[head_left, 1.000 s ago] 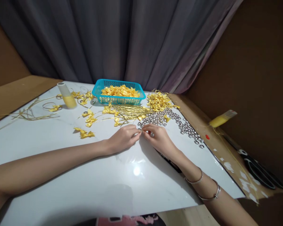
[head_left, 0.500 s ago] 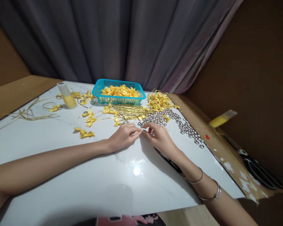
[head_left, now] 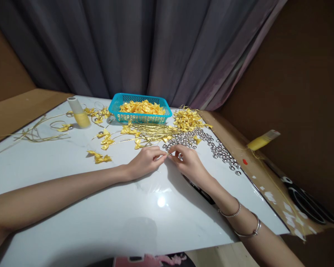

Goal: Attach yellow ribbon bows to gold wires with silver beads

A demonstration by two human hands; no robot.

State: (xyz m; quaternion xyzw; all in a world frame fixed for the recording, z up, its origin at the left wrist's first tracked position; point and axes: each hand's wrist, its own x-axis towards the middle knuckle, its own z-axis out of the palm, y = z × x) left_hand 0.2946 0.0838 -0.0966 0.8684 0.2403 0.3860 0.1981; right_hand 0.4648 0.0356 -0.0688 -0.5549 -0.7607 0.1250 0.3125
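Observation:
My left hand (head_left: 148, 161) and my right hand (head_left: 187, 161) meet fingertip to fingertip over the middle of the white table (head_left: 114, 211). Both are closed in a pinch. Whatever sits between the tips is too small to make out; a thin pale end pokes out below the left fingers. Just beyond the hands lie silver ring-like beads (head_left: 183, 139), a bundle of gold cords (head_left: 156, 131) and a heap of yellow bows (head_left: 187, 118). A few loose yellow bows (head_left: 100, 157) rest left of my left hand.
Behind stands a turquoise basket (head_left: 141, 119) full of yellow bows. A cone of yellow thread (head_left: 82, 118) is upright at left; another thread cone (head_left: 263, 140) lies right, near black scissors (head_left: 306, 200). A dark flat object (head_left: 200, 191) lies partly under my right forearm.
The right fingertips have shifted very slightly at the pinch. Everything else looks the same.

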